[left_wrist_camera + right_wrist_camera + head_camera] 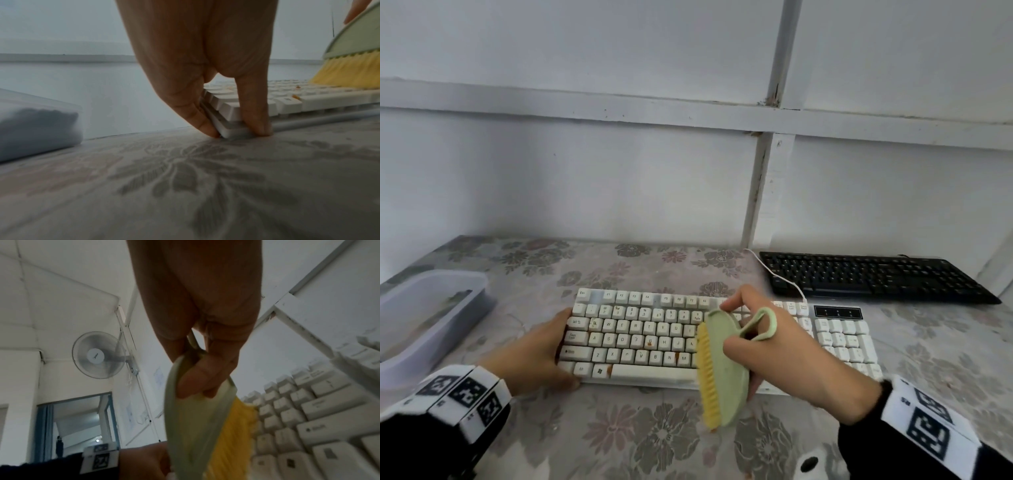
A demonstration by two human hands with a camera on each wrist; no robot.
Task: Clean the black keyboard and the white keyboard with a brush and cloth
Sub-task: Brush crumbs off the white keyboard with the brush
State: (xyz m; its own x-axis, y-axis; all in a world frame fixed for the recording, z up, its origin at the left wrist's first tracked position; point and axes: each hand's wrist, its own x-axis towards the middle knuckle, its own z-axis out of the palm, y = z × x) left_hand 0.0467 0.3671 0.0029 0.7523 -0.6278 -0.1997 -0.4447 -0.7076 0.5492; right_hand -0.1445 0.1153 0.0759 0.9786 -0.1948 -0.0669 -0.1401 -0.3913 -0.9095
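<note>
The white keyboard point(647, 339) lies mid-table with brown stains on some keys; crumbs show on it in the left wrist view point(298, 99). My left hand point(561, 346) grips its left end, with the thumb point(257, 120) on the front edge and a finger point(197, 116) on the side. My right hand point(739, 342) holds a pale green brush point(726, 370) with yellow bristles point(707, 373), tilted over the keyboard's middle, bristles facing left. In the right wrist view the brush point(195, 426) hangs beside the keys point(308, 418). The black keyboard point(873, 277) lies at the back right.
A translucent plastic tub point(431, 308) stands at the left edge, something dark inside it point(39, 126). A white cable point(784, 277) runs from the white keyboard past the black one. The wall stands close behind the flowered tablecloth point(654, 438).
</note>
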